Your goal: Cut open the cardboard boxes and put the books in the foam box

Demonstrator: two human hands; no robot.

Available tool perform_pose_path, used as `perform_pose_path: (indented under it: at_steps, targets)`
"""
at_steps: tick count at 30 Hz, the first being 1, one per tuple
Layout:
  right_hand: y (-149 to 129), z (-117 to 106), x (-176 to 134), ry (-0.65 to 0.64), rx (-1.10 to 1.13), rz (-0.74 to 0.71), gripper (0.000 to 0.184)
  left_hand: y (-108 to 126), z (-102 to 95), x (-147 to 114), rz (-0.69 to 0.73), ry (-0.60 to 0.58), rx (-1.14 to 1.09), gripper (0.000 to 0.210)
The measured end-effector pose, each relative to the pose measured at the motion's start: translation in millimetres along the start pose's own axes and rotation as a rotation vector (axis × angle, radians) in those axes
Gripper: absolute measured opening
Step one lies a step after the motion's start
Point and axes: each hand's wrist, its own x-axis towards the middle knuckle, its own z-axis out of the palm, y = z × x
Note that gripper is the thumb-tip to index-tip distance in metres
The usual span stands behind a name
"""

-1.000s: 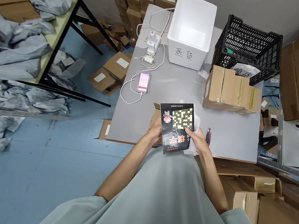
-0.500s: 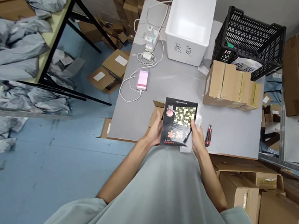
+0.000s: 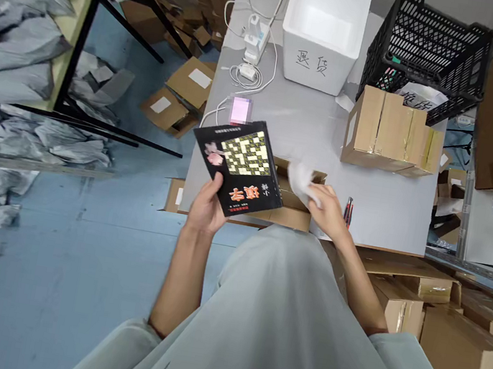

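My left hand (image 3: 209,205) grips a black book (image 3: 242,168) by its lower left edge, thumb on the cover. The cover carries a yellow-and-black crossword grid, a pink figure and orange characters. In my right hand (image 3: 328,211) is a crumpled white sheet (image 3: 301,181), thin and blurred by motion; I cannot tell whether it is paper or plastic. Between the hands, partly behind the book, an open cardboard box (image 3: 293,216) lies at the table's near edge. A red and black box cutter (image 3: 348,213) rests just right of my right hand.
On the grey table (image 3: 287,112) stand a white foam box (image 3: 318,64), a black plastic crate (image 3: 433,45) and a row of small cartons (image 3: 390,133). A phone (image 3: 240,110) lies beside a power strip (image 3: 256,38) with cables. Grey parcels (image 3: 20,39) fill the left shelf.
My left hand has carried the book leftward and tilted it. My right hand has come off the book, holding the white sheet apart from it. More of the open box shows now.
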Motion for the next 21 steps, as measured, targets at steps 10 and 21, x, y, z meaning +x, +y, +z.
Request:
perform_pose_path:
  at_steps: [10,21]
  targets:
    - [-3,121,101,-0.562,-0.77,0.275,0.046,6,-10.5,-6,0.053,-0.026,-0.002,0.058]
    - [4,86,44,-0.381,-0.861,0.178,0.054,13,-9.5,-4,0.074,-0.081,0.022,0.062]
